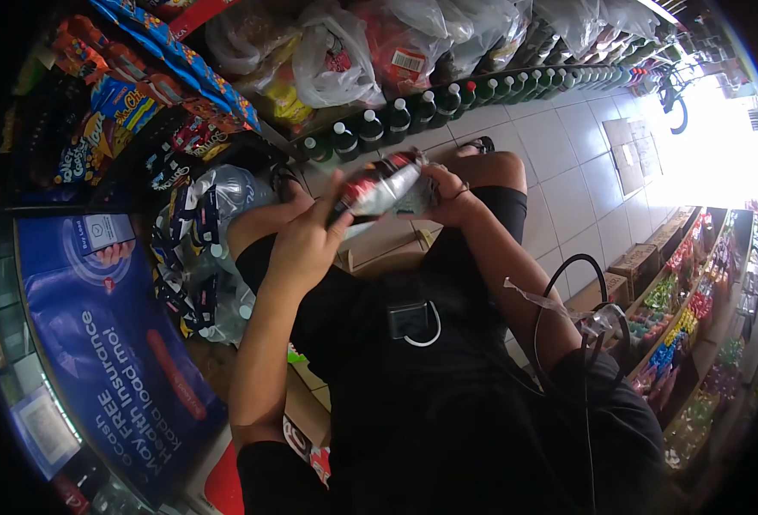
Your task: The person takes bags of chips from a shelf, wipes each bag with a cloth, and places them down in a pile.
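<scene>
A shiny packet in red, black and silver (379, 189) is held between both hands above the lap, slightly blurred. My left hand (306, 236) grips its near left end, thumb on the front face and a finger raised along the back edge. At the far right end, my right hand (449, 196) has its fingers closed on the packet's edge. Below the hands, between the knees, part of an open cardboard box (387, 254) shows; its contents are hidden.
A row of dark bottles with white caps (371, 129) lines the shelf foot under plastic bags (332, 64). Snack packs (121, 107) hang at upper left above bundled bottles (224, 193). A blue banner (96, 343) stands left. A black cable (540, 318) loops by the right arm.
</scene>
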{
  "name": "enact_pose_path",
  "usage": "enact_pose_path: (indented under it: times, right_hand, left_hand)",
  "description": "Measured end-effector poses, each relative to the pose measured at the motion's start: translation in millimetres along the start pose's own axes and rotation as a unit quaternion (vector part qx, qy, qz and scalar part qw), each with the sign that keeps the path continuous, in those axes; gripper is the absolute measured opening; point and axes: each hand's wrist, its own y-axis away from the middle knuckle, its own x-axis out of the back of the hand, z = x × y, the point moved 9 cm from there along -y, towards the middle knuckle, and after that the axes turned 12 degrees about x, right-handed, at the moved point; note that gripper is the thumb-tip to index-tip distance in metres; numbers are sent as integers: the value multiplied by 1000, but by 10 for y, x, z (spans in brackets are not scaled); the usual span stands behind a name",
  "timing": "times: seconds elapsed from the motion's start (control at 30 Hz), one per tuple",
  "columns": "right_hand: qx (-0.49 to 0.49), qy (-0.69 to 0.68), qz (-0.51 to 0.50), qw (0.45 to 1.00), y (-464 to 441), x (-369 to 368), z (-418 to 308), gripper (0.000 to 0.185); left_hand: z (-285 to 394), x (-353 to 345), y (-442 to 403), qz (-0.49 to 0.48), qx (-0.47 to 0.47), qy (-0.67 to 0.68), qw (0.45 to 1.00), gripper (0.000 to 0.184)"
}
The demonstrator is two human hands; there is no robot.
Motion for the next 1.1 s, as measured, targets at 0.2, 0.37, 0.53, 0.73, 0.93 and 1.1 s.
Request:
enact_pose_path:
  times: [0.2,0.37,0.53,0.73,0.93,1.1]
  right_hand:
    - [-267,-112,73,954,175,25,587,43]
    - [-11,17,47,999,-425,-181,-755,45]
    - [128,125,-56,982,-679,-315,-1453,62]
    - [105,163,40,980,-708,-180,-986,58]
    - [153,212,-64,963,-667,-325,-1661,68]
    - [109,250,52,961,-648,-156,-857,71]
  left_hand:
    - [-569,-57,-28,43,150,372,915,58]
    - [-725,-338,-260,60,156,593,788,54]
    - [-574,-591,-409,37,110,638,761,55]
    - [-292,-571,-332,53,101,656,746,51]
    - [-404,-519,-258,54,131,697,702,51]
    - [-430,-422,-202,87,118,741,655,54]
